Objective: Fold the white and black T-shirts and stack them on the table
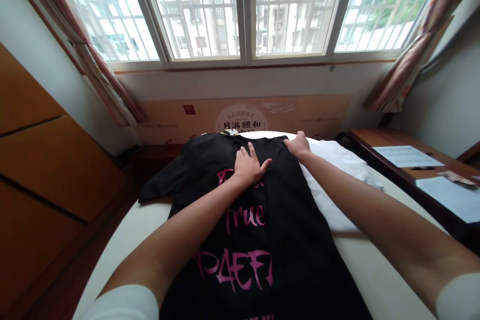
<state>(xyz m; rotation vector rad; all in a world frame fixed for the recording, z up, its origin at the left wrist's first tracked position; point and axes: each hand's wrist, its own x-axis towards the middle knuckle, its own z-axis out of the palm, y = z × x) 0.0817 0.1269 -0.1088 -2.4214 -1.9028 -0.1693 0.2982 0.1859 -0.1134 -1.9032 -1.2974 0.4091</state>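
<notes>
Across a cream mattress (378,270), one black short-sleeved T-shirt (296,260) with pink lettering lies flat, collar end far, partly over one white cloth (332,175). Step: smoothing by hand. Left hand (249,166) open, fingers spread, pressing the chest. Right hand (298,145) at the far shoulder edge; can't tell if it grips. One sleeve (161,185) sticks out left, likely needing attention next.
</notes>
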